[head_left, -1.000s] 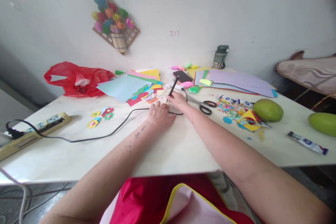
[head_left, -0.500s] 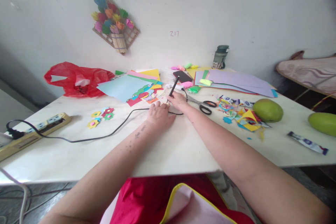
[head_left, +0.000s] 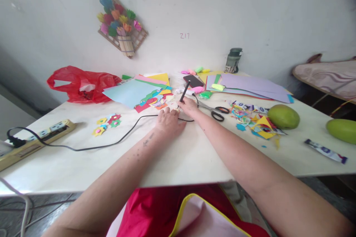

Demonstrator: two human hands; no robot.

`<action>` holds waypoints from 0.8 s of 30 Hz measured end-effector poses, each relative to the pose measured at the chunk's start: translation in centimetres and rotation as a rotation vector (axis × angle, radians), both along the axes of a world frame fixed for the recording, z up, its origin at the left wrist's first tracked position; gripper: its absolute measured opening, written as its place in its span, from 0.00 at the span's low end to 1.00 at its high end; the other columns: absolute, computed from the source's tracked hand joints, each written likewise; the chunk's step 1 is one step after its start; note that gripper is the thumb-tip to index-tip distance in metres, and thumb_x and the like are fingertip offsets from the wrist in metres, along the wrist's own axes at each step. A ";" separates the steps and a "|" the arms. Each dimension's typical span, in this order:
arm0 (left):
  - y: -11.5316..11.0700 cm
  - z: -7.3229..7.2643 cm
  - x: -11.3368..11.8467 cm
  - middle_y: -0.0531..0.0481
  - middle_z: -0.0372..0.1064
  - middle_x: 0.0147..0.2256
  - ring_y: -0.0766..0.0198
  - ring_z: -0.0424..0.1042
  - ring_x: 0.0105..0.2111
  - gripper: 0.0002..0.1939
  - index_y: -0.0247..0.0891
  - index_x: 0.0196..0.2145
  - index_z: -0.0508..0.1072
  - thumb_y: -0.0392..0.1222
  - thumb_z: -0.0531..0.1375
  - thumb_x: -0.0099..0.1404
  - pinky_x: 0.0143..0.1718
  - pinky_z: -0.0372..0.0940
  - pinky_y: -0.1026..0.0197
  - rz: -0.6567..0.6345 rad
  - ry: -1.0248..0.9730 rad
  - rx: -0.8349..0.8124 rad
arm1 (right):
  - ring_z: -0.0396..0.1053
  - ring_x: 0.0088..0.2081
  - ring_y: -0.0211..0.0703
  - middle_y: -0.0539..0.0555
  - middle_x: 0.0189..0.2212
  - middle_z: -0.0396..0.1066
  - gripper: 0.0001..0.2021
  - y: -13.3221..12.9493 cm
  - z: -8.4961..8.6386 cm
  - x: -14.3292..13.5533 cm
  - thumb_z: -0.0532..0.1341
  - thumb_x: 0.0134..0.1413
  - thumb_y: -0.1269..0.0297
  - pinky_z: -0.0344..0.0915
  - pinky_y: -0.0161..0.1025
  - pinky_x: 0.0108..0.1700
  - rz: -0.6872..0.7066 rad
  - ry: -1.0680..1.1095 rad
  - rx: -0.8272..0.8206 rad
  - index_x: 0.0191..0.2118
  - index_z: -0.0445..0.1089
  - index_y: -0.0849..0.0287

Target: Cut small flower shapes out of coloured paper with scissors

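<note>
In the head view my right hand (head_left: 189,107) is closed around a slim black pen or pencil (head_left: 185,91), which slants with its upper end away from me. Its tip is low by a small pale piece (head_left: 177,109), mostly hidden between my hands. My left hand (head_left: 168,119) lies on the table beside it, fingers forward and thumb apart to the right, fingertips at the piece's edge. Scissors with black handles (head_left: 217,113) lie just right of my right hand. Coloured paper cut-outs (head_left: 155,100) are heaped beyond my left fingers.
A black cord (head_left: 119,141) runs from a power strip (head_left: 52,133) to a white tool (head_left: 185,92). Paper flowers (head_left: 114,120) lie left. Paper scraps (head_left: 263,127), a green mango (head_left: 283,116) and a tube (head_left: 326,151) are right. Coloured sheets (head_left: 250,83) and a red bag (head_left: 83,83) lie farther back.
</note>
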State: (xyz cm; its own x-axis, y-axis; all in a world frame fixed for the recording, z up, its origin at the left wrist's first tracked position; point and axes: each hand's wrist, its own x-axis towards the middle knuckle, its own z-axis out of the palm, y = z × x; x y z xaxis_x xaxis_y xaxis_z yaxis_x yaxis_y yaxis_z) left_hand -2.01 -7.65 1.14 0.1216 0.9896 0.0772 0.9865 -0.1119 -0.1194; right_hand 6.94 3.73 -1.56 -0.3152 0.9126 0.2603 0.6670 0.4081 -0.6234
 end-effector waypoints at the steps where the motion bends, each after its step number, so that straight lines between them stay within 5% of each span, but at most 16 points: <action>1: 0.0 0.0 0.0 0.44 0.67 0.50 0.49 0.59 0.51 0.24 0.39 0.51 0.67 0.54 0.47 0.63 0.51 0.53 0.50 0.004 -0.001 -0.004 | 0.71 0.41 0.47 0.57 0.39 0.76 0.14 0.0 0.0 0.0 0.55 0.57 0.60 0.63 0.37 0.42 -0.001 0.000 0.000 0.43 0.72 0.60; 24: 0.0 0.0 0.1 0.45 0.67 0.50 0.49 0.59 0.51 0.23 0.41 0.50 0.67 0.54 0.47 0.63 0.52 0.53 0.51 0.016 -0.010 -0.004 | 0.71 0.41 0.47 0.57 0.38 0.76 0.12 0.2 -0.2 -0.1 0.55 0.57 0.61 0.63 0.37 0.41 -0.054 -0.015 0.020 0.41 0.72 0.59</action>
State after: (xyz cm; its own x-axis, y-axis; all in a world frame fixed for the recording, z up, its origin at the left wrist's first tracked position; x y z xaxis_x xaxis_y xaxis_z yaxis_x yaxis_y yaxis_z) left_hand -1.96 -7.62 1.15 0.1051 0.9916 0.0747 0.9893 -0.0967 -0.1089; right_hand 6.87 3.93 -1.72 -0.2695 0.9232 0.2740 0.6975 0.3833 -0.6054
